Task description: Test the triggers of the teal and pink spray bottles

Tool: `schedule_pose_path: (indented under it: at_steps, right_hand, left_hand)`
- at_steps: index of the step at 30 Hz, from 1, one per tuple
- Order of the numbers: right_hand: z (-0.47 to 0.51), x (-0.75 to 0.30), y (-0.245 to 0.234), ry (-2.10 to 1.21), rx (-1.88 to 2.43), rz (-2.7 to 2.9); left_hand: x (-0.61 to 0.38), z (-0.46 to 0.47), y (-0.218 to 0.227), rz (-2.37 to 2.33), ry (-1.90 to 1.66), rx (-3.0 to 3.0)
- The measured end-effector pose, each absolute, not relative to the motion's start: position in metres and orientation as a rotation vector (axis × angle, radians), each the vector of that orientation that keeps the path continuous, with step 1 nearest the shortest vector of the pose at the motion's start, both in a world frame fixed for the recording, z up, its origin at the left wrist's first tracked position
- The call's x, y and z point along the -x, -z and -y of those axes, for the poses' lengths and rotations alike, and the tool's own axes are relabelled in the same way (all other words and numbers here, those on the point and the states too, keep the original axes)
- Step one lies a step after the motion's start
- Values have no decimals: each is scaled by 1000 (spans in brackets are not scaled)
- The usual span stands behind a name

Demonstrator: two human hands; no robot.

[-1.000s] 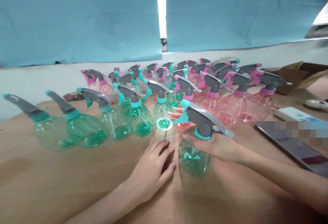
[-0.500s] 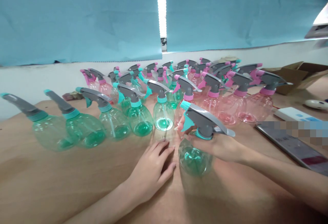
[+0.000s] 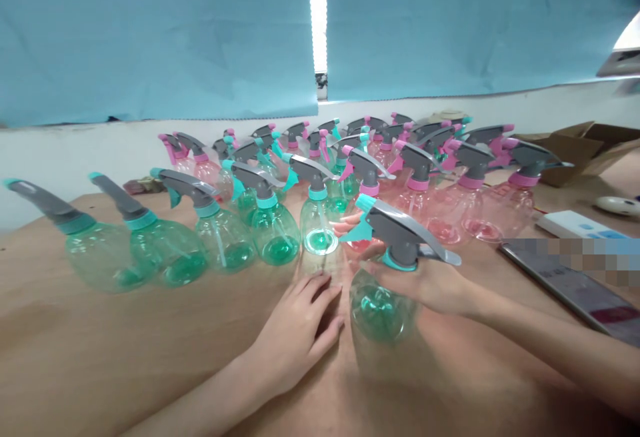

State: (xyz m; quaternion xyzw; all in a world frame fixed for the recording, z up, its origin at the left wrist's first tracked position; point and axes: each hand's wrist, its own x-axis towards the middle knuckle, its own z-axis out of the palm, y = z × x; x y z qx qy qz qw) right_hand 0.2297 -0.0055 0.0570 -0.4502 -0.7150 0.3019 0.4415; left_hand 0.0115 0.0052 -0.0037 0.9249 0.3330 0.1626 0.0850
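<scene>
My right hand [image 3: 440,287] is around the neck of a clear green spray bottle [image 3: 383,307] with a grey head and a turquoise nozzle and trigger. Some of its fingers stretch out past the trigger on the far side; the bottle hides part of the grip. The bottle leans slightly, and I cannot tell whether its base touches the table. My left hand [image 3: 295,324] lies flat on the wooden table [image 3: 200,357], holding nothing, its fingers a little apart. Just beyond it stands another green spray bottle [image 3: 320,220] in the front row.
Several green spray bottles [image 3: 167,250] line the left, and several pink ones [image 3: 457,207] the right, with more rows behind. A phone [image 3: 555,284], a white box [image 3: 575,224], a computer mouse [image 3: 617,205] and an open cardboard box [image 3: 570,154] lie at the right. Blue curtains [image 3: 160,37] hang behind.
My right hand's fingers have straightened and reach further left past the trigger, where they were curled near it before. The held bottle and my left hand have hardly moved.
</scene>
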Motion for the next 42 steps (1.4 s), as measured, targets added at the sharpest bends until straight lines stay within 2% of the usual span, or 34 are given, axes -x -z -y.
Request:
schedule_pose_path:
  at_steps: [7,14,18,27,33,42]
  right_hand:
    - [4,-228,-56,-743,1136,1780]
    - [5,-227,-56,-944,1048,1688]
    - [6,-228,-55,-955,1059,1679]
    - [7,-216,-53,-911,959,1761]
    - [12,-169,-58,-1017,1020,1745]
    - [16,-51,-71,-998,986,2020]
  left_hand:
    - [-12,-4,3,-1009,-459,-2761]
    - [-13,-3,4,-1002,-454,-2763]
    - [-13,-4,4,-988,-458,-2755]
    - [-14,8,5,-777,-735,-2490]
    - [3,24,-9,-833,-869,-2339]
    - [93,59,-19,-1188,-1013,-2098]
